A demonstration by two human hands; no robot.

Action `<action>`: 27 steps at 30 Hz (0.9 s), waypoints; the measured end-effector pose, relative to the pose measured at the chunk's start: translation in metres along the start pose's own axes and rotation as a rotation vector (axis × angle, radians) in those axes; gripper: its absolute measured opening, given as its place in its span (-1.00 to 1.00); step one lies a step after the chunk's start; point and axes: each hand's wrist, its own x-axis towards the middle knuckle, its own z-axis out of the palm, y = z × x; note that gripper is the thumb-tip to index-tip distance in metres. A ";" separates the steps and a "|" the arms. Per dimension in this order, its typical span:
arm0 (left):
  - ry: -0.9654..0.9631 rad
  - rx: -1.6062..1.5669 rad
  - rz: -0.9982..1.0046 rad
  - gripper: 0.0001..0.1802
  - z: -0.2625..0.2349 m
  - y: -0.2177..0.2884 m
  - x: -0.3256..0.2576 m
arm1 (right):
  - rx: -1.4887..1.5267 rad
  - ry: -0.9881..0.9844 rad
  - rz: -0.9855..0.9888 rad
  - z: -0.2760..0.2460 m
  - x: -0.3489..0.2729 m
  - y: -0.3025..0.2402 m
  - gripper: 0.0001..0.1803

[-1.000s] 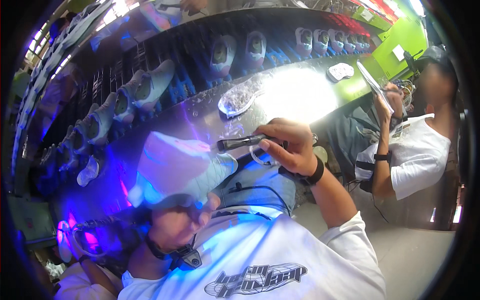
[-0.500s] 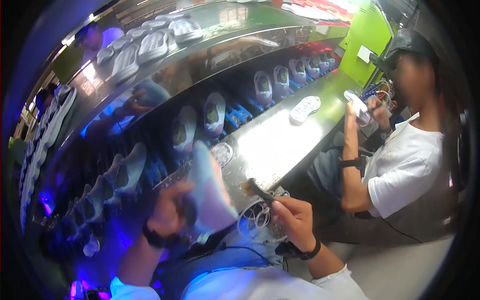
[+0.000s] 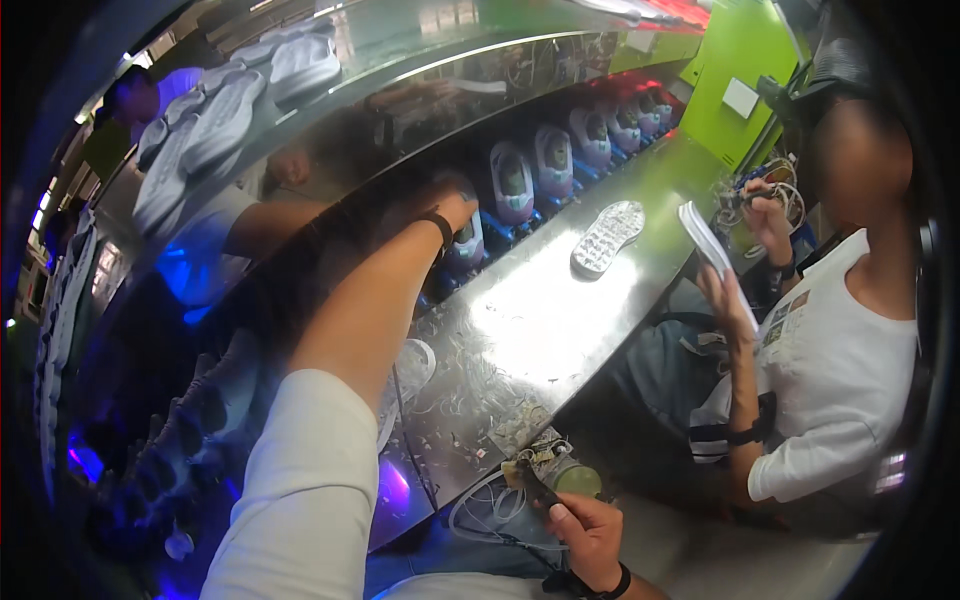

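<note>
Hands apart: our left hand (image 3: 455, 205) reached a shoe (image 3: 466, 240) at frame centre, grip unclear; right hand (image 3: 585, 535) clamped a thin tool (image 3: 535, 487). Shoe looked light, soft; we'd grab its heel.

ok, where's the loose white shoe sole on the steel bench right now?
In the head view the white shoe sole lies tread-up on the shiny steel bench, upper right of centre, just right of the row of shoes and near the co-worker.
</note>
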 end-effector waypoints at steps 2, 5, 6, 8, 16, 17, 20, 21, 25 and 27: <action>-0.061 -0.040 0.022 -0.30 0.005 0.004 -0.002 | -0.035 -0.002 -0.001 -0.001 0.003 0.002 -0.72; -0.156 -0.152 0.049 -0.49 -0.020 -0.005 -0.009 | 0.012 -0.003 0.063 -0.002 0.009 0.004 -0.72; -0.153 -0.205 0.091 -0.61 -0.032 -0.009 -0.017 | 0.026 0.020 0.071 -0.002 0.009 0.005 -0.72; -0.313 -0.004 0.140 -0.61 -0.067 -0.037 -0.040 | 0.050 0.044 0.082 0.000 0.006 0.009 -0.71; -0.386 0.588 0.484 -0.43 -0.086 -0.217 -0.076 | 0.205 -0.002 -0.051 0.006 -0.024 0.011 -0.71; -0.409 0.472 0.345 -0.43 -0.086 -0.218 -0.082 | 0.184 0.000 -0.067 0.006 -0.028 0.008 -0.71; -0.342 -0.267 -0.235 -0.42 -0.107 -0.249 -0.113 | 0.167 -0.016 -0.120 0.008 -0.044 0.007 -0.70; -0.424 -0.545 -0.326 -0.37 -0.110 -0.178 -0.130 | 0.134 0.053 -0.137 0.003 -0.053 0.007 -0.70; -0.279 -0.572 -0.312 -0.22 -0.240 -0.124 -0.276 | 0.061 -0.033 -0.096 0.013 -0.071 0.006 -0.72; -0.229 -0.654 -0.277 -0.24 -0.266 -0.122 -0.336 | -0.011 -0.091 -0.083 0.024 -0.072 0.012 -0.73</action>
